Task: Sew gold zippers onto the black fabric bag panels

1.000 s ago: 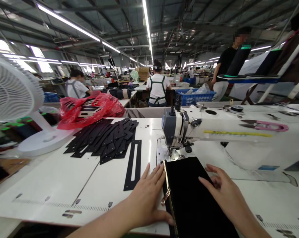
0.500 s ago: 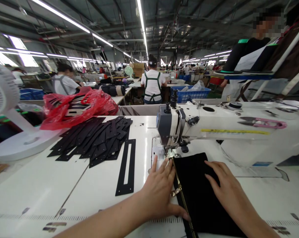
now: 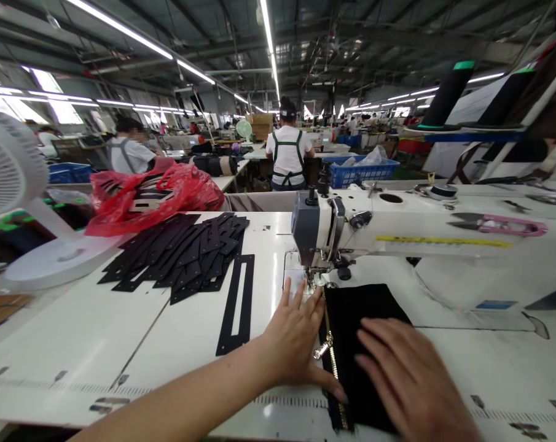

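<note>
A black fabric piece (image 3: pixel 363 302) lies flat on the white sewing table, its top edge close to the needle area of the sewing machine (image 3: pixel 305 224). Along its left side runs a zipper (image 3: pixel 335 362) with gold teeth and a gold pull. My left hand (image 3: pixel 293 344) rests with fingers spread beside the zipper; its fingertips are near the presser foot and its thumb lies across the teeth. Over the middle of the fabric is my right hand (image 3: pixel 402 374), slightly blurred, fingers stretched out. Whether its fingertips touch the cloth is hard to tell.
Left of my hand lies a black slotted strip (image 3: pixel 247 307), with a pile of similar strips (image 3: pixel 180 258) behind it. A red plastic bag (image 3: pixel 155 193) and a white fan (image 3: pixel 51 245) stand farther left. Pink-handled snips (image 3: pixel 503 224) rest on the machine arm. Co-workers sit beyond.
My right hand has moved left and nearer over the fabric, off its right edge. The fabric's lower end has shifted left. A person at the upper right is out of view.
</note>
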Demonstrator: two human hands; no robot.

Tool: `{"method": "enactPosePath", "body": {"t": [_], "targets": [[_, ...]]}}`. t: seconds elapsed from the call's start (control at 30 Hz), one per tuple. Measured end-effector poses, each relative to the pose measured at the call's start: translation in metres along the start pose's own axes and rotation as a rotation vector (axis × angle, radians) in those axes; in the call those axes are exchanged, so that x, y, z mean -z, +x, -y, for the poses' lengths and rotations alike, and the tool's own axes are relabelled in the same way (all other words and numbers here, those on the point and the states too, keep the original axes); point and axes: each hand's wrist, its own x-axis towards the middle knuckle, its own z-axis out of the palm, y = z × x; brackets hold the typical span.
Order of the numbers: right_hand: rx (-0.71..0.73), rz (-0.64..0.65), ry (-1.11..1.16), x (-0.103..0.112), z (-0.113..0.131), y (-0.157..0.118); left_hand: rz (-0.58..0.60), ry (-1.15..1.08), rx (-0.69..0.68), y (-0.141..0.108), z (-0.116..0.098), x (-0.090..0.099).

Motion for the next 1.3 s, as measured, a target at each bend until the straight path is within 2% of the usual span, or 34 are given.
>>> {"method": "enactPosePath", "body": {"t": [0.1, 0.17, 0.23, 0.3, 0.4, 0.47, 0.57, 0.67, 0.73, 0.83, 0.9, 0.93, 1.0, 1.07, 1.1, 1.13, 1.2, 1.3], "targets": [[0.215, 0.008, -0.018, -0.006, 0.033, -0.011, 0.03, 0.021, -0.006, 0.0, 0.003, 0.0], [0.27, -0.004, -0.071, -0.011, 0.043, -0.02, 0.037, 0.029, -0.017, -0.001, 0.004, 0.0], [0.281, 0.008, -0.073, -0.01, 0.043, -0.024, 0.043, 0.029, -0.028, -0.002, 0.004, -0.001], [0.264, 0.047, 0.012, -0.004, 0.036, -0.02, 0.048, 0.016, -0.027, -0.003, 0.003, -0.001], [0.101, 0.162, 0.179, 0.001, 0.02, 0.0, 0.062, -0.011, -0.022, -0.004, 0.001, 0.002], [0.004, 0.232, 0.211, -0.009, 0.008, 0.016, 0.068, -0.018, -0.028, -0.003, 0.001, 0.004], [0.008, 0.309, 0.209, -0.036, -0.006, 0.03, 0.051, -0.023, -0.018, -0.003, 0.002, 0.006], [0.017, 0.335, 0.22, -0.056, -0.01, 0.027, -0.022, -0.066, 0.02, -0.01, 0.0, 0.001], [0.01, 0.341, 0.225, -0.06, -0.009, 0.023, -0.096, -0.101, 0.012, -0.02, -0.006, -0.008], [-0.013, 0.355, 0.225, -0.059, -0.008, 0.019, -0.279, -0.113, -0.187, -0.042, -0.012, -0.024], [-0.019, 0.363, 0.22, -0.058, -0.008, 0.019, -0.399, -0.082, -0.326, -0.057, -0.007, -0.027], [-0.015, 0.362, 0.217, -0.059, -0.009, 0.02, -0.41, -0.052, -0.344, -0.064, -0.001, -0.025], [-0.001, 0.349, 0.214, -0.061, -0.011, 0.021, -0.392, 0.039, -0.238, -0.079, 0.019, -0.015], [0.01, 0.336, 0.21, -0.064, -0.015, 0.023, -0.331, 0.172, 0.03, -0.094, 0.042, -0.002], [0.015, 0.33, 0.206, -0.066, -0.016, 0.023, -0.319, 0.233, 0.131, -0.101, 0.051, 0.003], [0.018, 0.325, 0.202, -0.067, -0.017, 0.024, -0.306, 0.278, 0.176, -0.106, 0.058, 0.006], [0.027, 0.31, 0.194, -0.07, -0.018, 0.026, -0.274, 0.327, 0.185, -0.112, 0.06, 0.01], [0.036, 0.296, 0.173, -0.071, -0.013, 0.028, -0.243, 0.301, 0.139, -0.097, 0.039, 0.01]]}}
